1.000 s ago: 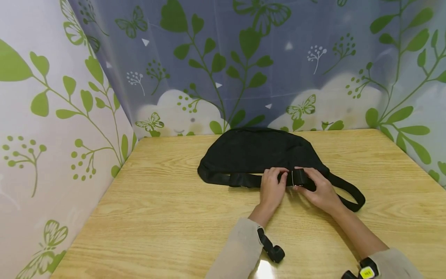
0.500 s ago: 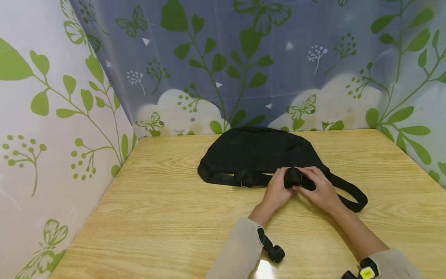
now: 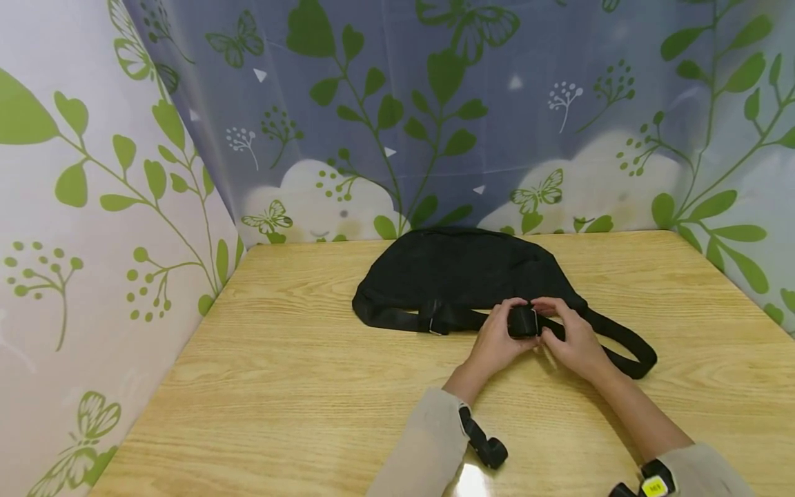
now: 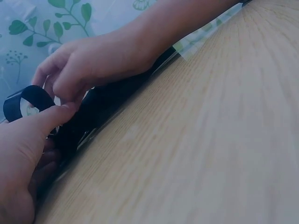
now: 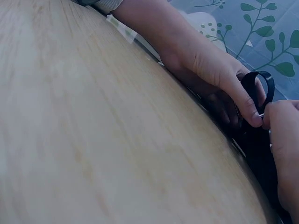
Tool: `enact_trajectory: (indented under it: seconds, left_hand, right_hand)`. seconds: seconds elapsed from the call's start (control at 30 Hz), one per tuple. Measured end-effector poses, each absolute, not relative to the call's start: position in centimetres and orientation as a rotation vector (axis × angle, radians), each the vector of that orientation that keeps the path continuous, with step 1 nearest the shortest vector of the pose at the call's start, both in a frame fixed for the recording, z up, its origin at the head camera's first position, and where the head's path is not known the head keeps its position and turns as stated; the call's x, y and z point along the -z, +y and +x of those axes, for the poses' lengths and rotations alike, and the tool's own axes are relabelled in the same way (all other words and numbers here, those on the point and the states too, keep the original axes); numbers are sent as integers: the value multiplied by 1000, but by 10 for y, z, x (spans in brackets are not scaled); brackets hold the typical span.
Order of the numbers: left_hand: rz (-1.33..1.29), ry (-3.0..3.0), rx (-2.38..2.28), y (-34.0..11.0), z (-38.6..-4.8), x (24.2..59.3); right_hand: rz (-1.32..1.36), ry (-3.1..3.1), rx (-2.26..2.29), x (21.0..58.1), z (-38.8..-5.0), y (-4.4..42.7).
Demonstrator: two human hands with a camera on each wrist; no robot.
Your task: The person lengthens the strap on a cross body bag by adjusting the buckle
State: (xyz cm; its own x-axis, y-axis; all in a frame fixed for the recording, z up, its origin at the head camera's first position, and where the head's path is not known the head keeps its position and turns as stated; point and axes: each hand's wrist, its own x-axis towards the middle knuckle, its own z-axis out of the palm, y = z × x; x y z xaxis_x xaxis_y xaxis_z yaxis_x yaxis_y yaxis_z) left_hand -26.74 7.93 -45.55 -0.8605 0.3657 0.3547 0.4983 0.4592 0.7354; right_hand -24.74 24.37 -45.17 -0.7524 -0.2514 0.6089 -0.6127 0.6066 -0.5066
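A black waist bag [image 3: 459, 266] lies flat near the back of the table, its strap along the front. My left hand [image 3: 497, 338] holds a raised loop of strap [image 3: 523, 322] between thumb and fingers, beside a metal slider [image 3: 537, 322]. Just right of the slider, my right hand [image 3: 574, 342] pinches the strap with thumb and fingertips. The left wrist view shows the strap loop [image 4: 29, 100] standing up between both hands. In the right wrist view the left thumb and right fingertips meet at the slider, mostly hiding it.
A second metal slider [image 3: 437, 326] sits on the strap to the left. At the right, the strap curves in a loop [image 3: 642, 359] on the wooden table [image 3: 279, 393]. Patterned cloth [image 3: 348, 124] hangs behind and at both sides.
My left hand has moved right along the strap and now holds the loop by the slider. The right fingers have shifted slightly right. The left slider has turned more into view.
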Motion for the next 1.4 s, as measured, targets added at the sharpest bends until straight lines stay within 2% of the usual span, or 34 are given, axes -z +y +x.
enact_trajectory:
  seconds: [0.6,1.07,1.23,1.4]
  left_hand:
    - [-705,-2566,1343,78,-268,455]
    - [-506,-2583,1395,79,-270,455]
    - [-545,-2588,1374,78,-269,455]
    - [-569,-2598,1367,78,-269,455]
  right_hand:
    - [709,-2252,-810,454,-252,243]
    - [371,-2317,-494,451,-250,250]
    - [457,-2333,-472,453,-252,251]
    - [627,-2425,-674,455,-253,247]
